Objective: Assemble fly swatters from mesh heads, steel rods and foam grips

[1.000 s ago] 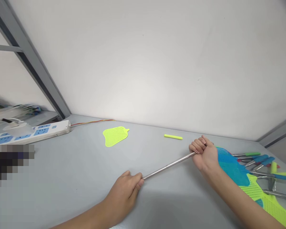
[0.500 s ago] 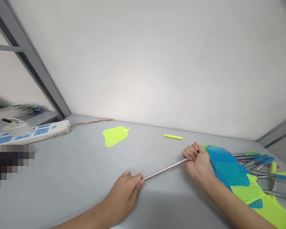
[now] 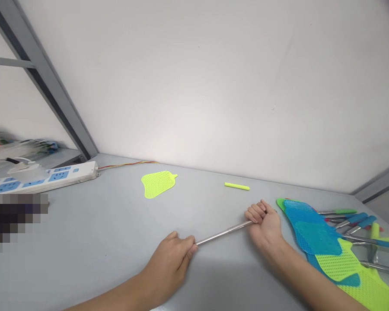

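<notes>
A thin silver telescopic rod [image 3: 225, 232] stretches between my two hands above the grey table. My left hand [image 3: 172, 261] is closed around its lower left end. At the upper right end, my right hand [image 3: 264, 222] has its fingers wrapped round the rod, palm side showing; that tip is hidden in the fist. Beyond the rod, a yellow-green fly swatter head [image 3: 159, 184] lies flat on the table, without a rod. A yellow-green handle sleeve [image 3: 237, 186] lies further right, near the wall.
Several fly swatters with blue [image 3: 317, 231] and yellow-green [image 3: 339, 261] heads are piled at the right, their handles pointing right. A white power strip [image 3: 65, 175] with plugs sits at the left by a grey metal post [image 3: 60, 93]. A pale wall [image 3: 201, 86] bounds the table [image 3: 110, 224] behind.
My right hand has come slightly left and down toward my left hand, so the visible length of rod is a bit shorter. Both hands keep their grip. The view has shifted slightly.
</notes>
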`<action>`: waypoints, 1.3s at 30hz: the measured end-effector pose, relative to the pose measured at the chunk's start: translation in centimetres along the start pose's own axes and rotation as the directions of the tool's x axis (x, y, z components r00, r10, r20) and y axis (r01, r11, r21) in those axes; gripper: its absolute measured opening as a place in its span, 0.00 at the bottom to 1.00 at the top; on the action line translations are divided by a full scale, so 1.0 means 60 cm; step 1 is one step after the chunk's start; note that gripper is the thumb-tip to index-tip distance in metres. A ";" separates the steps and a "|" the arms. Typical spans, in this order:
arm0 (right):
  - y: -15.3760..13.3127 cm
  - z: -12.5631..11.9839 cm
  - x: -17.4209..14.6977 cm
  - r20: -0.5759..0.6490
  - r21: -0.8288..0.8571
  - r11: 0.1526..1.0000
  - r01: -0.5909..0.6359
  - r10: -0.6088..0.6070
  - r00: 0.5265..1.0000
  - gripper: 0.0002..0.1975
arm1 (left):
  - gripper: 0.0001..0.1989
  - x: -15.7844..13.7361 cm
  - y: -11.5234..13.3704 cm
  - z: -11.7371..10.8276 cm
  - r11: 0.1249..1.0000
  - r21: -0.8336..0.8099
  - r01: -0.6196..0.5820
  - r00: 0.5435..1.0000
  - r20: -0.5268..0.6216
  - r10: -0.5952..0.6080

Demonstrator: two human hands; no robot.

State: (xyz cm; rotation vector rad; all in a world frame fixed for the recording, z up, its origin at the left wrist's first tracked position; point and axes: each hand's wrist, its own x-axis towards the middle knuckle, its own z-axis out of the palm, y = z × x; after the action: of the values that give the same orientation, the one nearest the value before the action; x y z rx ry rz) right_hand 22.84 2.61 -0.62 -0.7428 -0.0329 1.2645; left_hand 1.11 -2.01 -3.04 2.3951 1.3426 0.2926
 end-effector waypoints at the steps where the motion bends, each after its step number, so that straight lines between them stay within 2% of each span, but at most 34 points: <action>1: 0.000 0.000 -0.001 -0.012 0.016 1.000 -0.009 0.009 1.000 0.14 | 0.17 0.000 0.000 0.001 1.000 0.000 -0.002 1.000 0.001 0.002; 8: 0.001 -0.004 0.006 -0.006 -0.011 0.999 -0.034 0.034 0.999 0.14 | 0.17 0.000 0.000 -0.003 1.000 -0.010 -0.006 1.000 0.010 0.006; 14: 0.003 -0.013 0.017 -0.008 0.004 0.991 -0.135 0.135 0.991 0.13 | 0.17 0.000 0.001 -0.012 1.000 -0.030 -0.006 0.999 0.033 0.007; 20: 0.008 -0.020 0.021 0.041 -0.046 0.990 -0.130 0.131 0.990 0.13 | 0.17 -0.002 -0.001 -0.009 0.999 -0.042 0.017 1.000 0.009 -0.017; 26: 0.010 -0.019 0.020 0.006 0.018 0.986 -0.166 0.166 0.986 0.12 | 0.18 0.000 -0.003 -0.014 0.996 -0.078 0.040 0.999 0.017 -0.039; 39: 0.028 -0.030 0.027 0.142 -0.024 0.999 -0.035 0.038 0.989 0.14 | 0.16 0.009 -0.020 -0.035 0.975 -0.214 0.058 0.998 -0.009 -0.061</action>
State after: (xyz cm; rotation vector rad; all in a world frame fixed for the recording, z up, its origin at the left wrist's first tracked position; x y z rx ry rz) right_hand 22.69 3.31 -3.49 -0.6733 -0.1499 1.3524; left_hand -0.29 -0.52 -1.61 2.1760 1.3152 0.4181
